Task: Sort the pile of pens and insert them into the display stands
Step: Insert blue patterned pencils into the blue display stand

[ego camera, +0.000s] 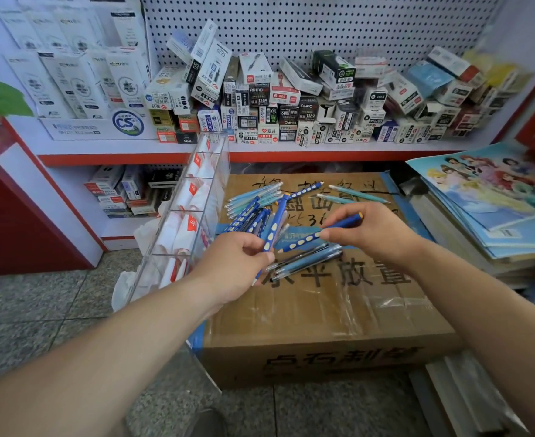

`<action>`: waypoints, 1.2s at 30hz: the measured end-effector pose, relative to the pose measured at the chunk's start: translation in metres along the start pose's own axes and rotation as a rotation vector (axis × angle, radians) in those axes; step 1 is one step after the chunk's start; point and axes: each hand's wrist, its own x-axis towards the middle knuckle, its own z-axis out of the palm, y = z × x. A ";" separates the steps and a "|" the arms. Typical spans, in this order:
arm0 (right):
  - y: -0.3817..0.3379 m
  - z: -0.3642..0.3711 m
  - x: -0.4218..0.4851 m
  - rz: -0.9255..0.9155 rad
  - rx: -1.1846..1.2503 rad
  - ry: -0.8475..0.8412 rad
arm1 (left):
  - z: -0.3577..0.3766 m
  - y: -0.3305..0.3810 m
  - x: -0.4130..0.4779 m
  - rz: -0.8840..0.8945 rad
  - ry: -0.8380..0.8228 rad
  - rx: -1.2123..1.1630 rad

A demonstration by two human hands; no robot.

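The left hand (pixel 239 260) pinches a dotted blue pen (pixel 269 239) near its middle, with its long axis running far to near and its tip pointing down toward the person. The right hand (pixel 367 230) grips a second blue pen (pixel 304 239) by its yellow-capped end. That pen lies almost crosswise, its point reaching left until it nearly meets the left hand's pen.

Both hands hover over the cardboard box (pixel 323 310). The pile of pens (pixel 250 214) lies just beyond the left hand, fanned out on the far-left part of the lid. A few teal pens (pixel 359 193) lie apart on the far side, and some darker pens (pixel 307 261) lie below the right hand.

The clear display stand (pixel 220 171) leans against the box's left edge, just beside the left hand, its divided compartments stacked from far to near. The left hand is plainly the nearer one, so insertion probably falls to it. That would likely need the pen turned to match a compartment opening. There is open room above the lid, but a stack of picture books (pixel 496 197) crowds the right side.
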 end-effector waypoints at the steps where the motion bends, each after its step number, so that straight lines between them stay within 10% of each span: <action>1: -0.002 -0.002 -0.002 0.007 0.071 0.003 | 0.002 0.000 0.001 0.015 0.011 -0.011; 21: -0.013 0.020 0.024 0.025 0.253 0.058 | 0.024 0.020 0.003 -0.084 -0.081 -0.229; 36: 0.030 0.023 0.158 -0.019 -0.658 -0.035 | 0.020 0.025 0.016 -0.122 0.018 -0.335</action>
